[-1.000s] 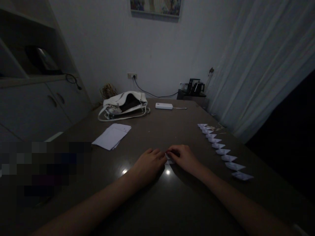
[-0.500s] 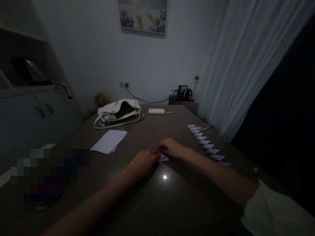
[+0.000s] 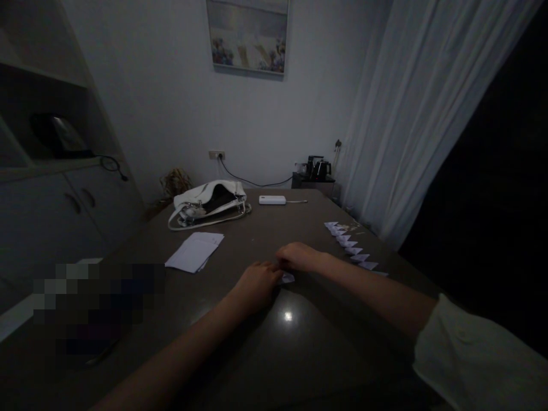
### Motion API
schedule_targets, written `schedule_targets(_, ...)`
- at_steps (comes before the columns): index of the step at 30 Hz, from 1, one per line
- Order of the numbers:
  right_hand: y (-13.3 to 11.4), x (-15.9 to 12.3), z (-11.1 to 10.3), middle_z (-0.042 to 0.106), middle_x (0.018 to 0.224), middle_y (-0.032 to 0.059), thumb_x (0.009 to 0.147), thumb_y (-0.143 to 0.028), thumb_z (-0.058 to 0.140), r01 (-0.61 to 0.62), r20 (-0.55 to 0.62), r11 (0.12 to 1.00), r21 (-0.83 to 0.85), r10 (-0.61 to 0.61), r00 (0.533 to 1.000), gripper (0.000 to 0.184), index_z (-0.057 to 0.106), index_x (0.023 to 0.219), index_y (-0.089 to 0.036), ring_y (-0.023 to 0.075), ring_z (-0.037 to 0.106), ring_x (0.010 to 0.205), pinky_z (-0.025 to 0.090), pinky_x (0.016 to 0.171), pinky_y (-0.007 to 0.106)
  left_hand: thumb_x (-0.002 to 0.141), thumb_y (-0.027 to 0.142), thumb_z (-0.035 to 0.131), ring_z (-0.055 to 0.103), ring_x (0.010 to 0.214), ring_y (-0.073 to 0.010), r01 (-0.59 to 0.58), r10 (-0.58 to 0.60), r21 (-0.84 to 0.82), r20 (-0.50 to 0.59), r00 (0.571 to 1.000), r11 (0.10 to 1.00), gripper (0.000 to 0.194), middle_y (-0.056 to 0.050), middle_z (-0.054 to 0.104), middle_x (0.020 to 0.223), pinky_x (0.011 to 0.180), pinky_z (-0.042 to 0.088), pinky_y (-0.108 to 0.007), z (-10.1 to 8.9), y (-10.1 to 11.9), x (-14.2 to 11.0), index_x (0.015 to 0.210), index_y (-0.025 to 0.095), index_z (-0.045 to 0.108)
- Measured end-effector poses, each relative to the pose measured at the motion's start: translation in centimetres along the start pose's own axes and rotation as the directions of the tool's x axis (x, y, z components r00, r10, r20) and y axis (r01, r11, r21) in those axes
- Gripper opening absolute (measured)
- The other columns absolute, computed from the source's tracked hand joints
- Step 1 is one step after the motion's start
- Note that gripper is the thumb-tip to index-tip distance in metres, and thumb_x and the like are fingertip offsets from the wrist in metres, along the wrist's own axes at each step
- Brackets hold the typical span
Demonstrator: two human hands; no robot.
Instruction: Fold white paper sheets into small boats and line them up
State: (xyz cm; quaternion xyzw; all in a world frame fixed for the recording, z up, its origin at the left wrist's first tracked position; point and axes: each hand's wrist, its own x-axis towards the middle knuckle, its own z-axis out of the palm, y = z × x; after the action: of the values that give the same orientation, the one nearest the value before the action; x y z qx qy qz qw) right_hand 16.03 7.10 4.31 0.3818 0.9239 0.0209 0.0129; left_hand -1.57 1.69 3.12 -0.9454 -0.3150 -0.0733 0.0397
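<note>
My left hand rests on the table with its fingers closed on a small folded piece of paper. From the other side my right hand meets it, fingers curled down and pinched at the same paper. Most of the paper is hidden under the hands; only a pale pointed corner shows. Off to the right, a row of small folded paper triangles runs along the table, its near end partly behind my right forearm. A stack of white paper sheets lies beyond my left hand.
A white handbag sits open at the table's far left. Near the back edge lies a white power bank with a short cable. Small scraps lie by the triangles. A blurred-out patch covers the left side.
The view has tipped up slightly, so the scene sits lower. Both hands stay at the folded paper, with only slight finger movement. My right forearm now covers more of the triangles' near end.
</note>
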Motion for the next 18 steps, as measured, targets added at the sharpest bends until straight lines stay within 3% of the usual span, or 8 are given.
schedule_targets(11,-0.9,-0.7,-0.4,0.07,0.091,0.0101,0.085,-0.017,0.052,-0.012,0.04,0.998,-0.057,0.014,0.999,0.016,0.067,0.088,-0.014,0.0191,0.064,0.081,0.037,0.063,0.023,0.079,0.009,0.046,0.062,0.095,-0.0266,0.023,-0.023,0.023,0.01,1.0,0.999,0.033,-0.01,0.067,0.103,0.082,0.048,-0.041,0.0,0.0,0.1,0.107,0.017,0.06)
schedule_targets(18,-0.5,-2.3,0.0,0.069,0.088,0.0078,0.084,-0.015,0.055,0.001,0.017,1.0,-0.013,0.0,1.0,0.012,0.066,0.086,-0.014,0.0172,0.063,0.08,0.037,0.065,0.023,0.077,0.01,0.047,0.062,0.09,-0.0254,0.008,-0.008,0.041,0.012,1.0,0.999,0.023,-0.008,0.067,0.097,0.079,0.049,-0.039,-0.1,0.1,0.0,0.094,0.016,0.062)
